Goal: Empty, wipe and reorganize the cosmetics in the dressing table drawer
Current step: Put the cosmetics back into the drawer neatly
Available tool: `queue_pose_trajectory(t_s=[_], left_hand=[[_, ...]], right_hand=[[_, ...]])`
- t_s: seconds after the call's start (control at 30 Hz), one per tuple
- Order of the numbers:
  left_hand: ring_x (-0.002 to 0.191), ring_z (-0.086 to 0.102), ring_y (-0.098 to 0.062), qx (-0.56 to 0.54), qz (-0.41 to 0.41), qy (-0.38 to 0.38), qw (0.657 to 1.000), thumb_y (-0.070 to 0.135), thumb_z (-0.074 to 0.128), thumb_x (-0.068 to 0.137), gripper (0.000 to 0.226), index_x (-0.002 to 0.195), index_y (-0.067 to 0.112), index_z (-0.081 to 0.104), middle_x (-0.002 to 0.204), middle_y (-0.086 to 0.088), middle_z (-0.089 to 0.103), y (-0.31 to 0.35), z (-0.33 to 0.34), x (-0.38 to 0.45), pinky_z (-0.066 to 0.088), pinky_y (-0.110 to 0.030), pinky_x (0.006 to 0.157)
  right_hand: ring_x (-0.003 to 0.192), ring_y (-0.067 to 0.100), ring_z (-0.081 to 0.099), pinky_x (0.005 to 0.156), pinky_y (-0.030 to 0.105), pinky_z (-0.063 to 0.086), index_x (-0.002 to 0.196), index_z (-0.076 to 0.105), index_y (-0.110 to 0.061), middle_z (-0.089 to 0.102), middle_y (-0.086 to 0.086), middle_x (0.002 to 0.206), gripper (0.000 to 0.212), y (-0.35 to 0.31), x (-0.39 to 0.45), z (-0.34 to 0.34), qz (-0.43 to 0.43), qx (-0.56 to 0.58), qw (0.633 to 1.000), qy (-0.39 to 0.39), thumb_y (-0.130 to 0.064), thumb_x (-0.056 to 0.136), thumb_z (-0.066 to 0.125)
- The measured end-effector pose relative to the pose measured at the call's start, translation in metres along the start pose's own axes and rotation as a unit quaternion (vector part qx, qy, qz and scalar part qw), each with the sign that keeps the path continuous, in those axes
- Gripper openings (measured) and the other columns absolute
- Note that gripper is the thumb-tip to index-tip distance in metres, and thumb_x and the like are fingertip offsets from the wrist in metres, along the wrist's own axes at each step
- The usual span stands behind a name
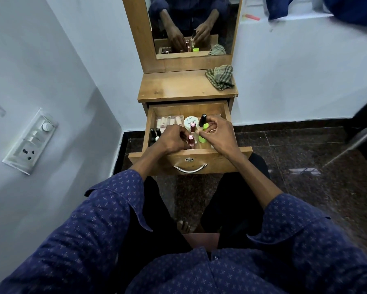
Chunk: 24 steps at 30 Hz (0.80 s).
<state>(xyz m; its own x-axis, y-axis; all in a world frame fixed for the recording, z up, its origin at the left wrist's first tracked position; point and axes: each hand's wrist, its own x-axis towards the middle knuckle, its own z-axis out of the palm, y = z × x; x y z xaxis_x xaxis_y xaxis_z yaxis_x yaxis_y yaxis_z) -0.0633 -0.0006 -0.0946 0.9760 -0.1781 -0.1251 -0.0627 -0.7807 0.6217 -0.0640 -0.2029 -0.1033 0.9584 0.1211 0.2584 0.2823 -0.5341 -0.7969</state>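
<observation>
A person in a blue patterned shirt sits facing a wooden dressing table that stands in a corner of pale walls, with a mirror rising above its top. A switch panel is fixed to the wall at the left. A checked cloth lies crumpled on the right rear of the tabletop, well apart from the hands.

The drawer is pulled out over the person's knees, and the cosmetics stand inside it. Both hands reach into it. The left hand has its fingers curled around a pink-capped bottle near the front; a second pink-capped bottle stands just behind. The right hand pinches a green tube between thumb and fingers. A black-capped bottle stands upright just beside the right fingers. A white jar sits toward the back, with a clear box of pale sticks to its left. Small black bottles stand in the left part of the drawer.
</observation>
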Motion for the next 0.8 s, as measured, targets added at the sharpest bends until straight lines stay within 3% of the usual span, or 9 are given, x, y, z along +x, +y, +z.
queue_pose_trajectory(t_s=[0.13, 0.27, 0.43, 0.5, 0.57, 0.7, 0.8], left_hand=[[0.089, 0.076, -0.014, -0.03, 0.016, -0.016, 0.999, 0.007, 0.095, 0.07, 0.04, 0.106, 0.01, 0.079, 0.095, 0.001, 0.079, -0.003, -0.019, -0.005, 0.063, -0.029, 0.084], [0.095, 0.072, -0.01, -0.054, 0.034, -0.009, 0.998, 0.008, 0.092, 0.075, 0.04, 0.112, 0.011, 0.077, 0.102, 0.003, 0.078, -0.006, -0.048, -0.012, 0.055, -0.012, 0.077], [0.092, 0.073, -0.007, -0.134, 0.02, 0.1, 0.986, 0.011, 0.081, 0.088, 0.02, 0.108, 0.015, 0.079, 0.099, 0.004, 0.079, -0.023, -0.066, -0.016, 0.057, -0.016, 0.081], [0.088, 0.07, -0.004, -0.152, -0.002, 0.168, 0.974, 0.01, 0.074, 0.095, 0.014, 0.109, 0.012, 0.078, 0.1, 0.002, 0.077, -0.034, -0.066, -0.016, 0.055, -0.011, 0.075], [0.088, 0.069, -0.004, -0.138, -0.013, 0.21, 0.968, 0.012, 0.069, 0.098, 0.014, 0.11, 0.011, 0.077, 0.102, 0.0, 0.076, -0.039, -0.061, -0.014, 0.053, -0.009, 0.071], [0.099, 0.068, -0.012, -0.116, -0.031, 0.235, 0.965, 0.005, 0.065, 0.096, 0.02, 0.108, 0.014, 0.078, 0.106, 0.004, 0.073, -0.05, -0.047, -0.01, 0.058, -0.029, 0.089], [0.111, 0.063, -0.019, -0.057, -0.027, 0.247, 0.967, 0.005, 0.059, 0.094, 0.029, 0.101, 0.026, 0.077, 0.115, 0.003, 0.069, -0.061, -0.038, -0.009, 0.055, -0.047, 0.096]], right_hand=[[0.082, -0.006, 0.07, 0.076, 0.01, 0.053, 0.125, 0.073, -0.016, 0.073, -0.01, 0.113, 0.046, -0.004, 0.003, -0.001, 0.001, 0.006, 1.0, -0.006, -0.018, 0.081, 0.087], [0.083, -0.004, 0.07, 0.078, 0.02, 0.059, 0.127, 0.071, -0.017, 0.073, -0.006, 0.116, 0.048, -0.012, 0.011, 0.004, -0.003, -0.002, 1.0, -0.014, -0.022, 0.082, 0.086], [0.079, -0.003, 0.071, 0.081, 0.026, 0.061, 0.124, 0.072, -0.02, 0.073, -0.007, 0.118, 0.045, -0.03, 0.023, 0.012, -0.02, -0.029, 0.999, 0.001, -0.028, 0.082, 0.085], [0.08, -0.003, 0.07, 0.081, 0.024, 0.06, 0.127, 0.071, -0.017, 0.072, -0.004, 0.123, 0.048, -0.039, 0.028, 0.02, -0.028, -0.037, 0.999, -0.023, -0.025, 0.082, 0.086], [0.081, -0.002, 0.071, 0.089, 0.034, 0.061, 0.125, 0.071, -0.016, 0.072, -0.003, 0.124, 0.048, -0.046, 0.03, 0.027, -0.035, -0.043, 0.997, -0.048, -0.026, 0.08, 0.086], [0.078, 0.013, 0.074, 0.076, 0.045, 0.062, 0.1, 0.074, -0.012, 0.076, 0.001, 0.102, 0.026, -0.061, 0.034, 0.045, -0.055, -0.077, 0.991, -0.095, -0.018, 0.077, 0.084], [0.084, 0.023, 0.069, 0.073, 0.04, 0.057, 0.089, 0.072, -0.012, 0.074, 0.006, 0.093, 0.021, -0.069, 0.044, 0.061, -0.059, -0.156, 0.979, -0.118, -0.017, 0.072, 0.084]])
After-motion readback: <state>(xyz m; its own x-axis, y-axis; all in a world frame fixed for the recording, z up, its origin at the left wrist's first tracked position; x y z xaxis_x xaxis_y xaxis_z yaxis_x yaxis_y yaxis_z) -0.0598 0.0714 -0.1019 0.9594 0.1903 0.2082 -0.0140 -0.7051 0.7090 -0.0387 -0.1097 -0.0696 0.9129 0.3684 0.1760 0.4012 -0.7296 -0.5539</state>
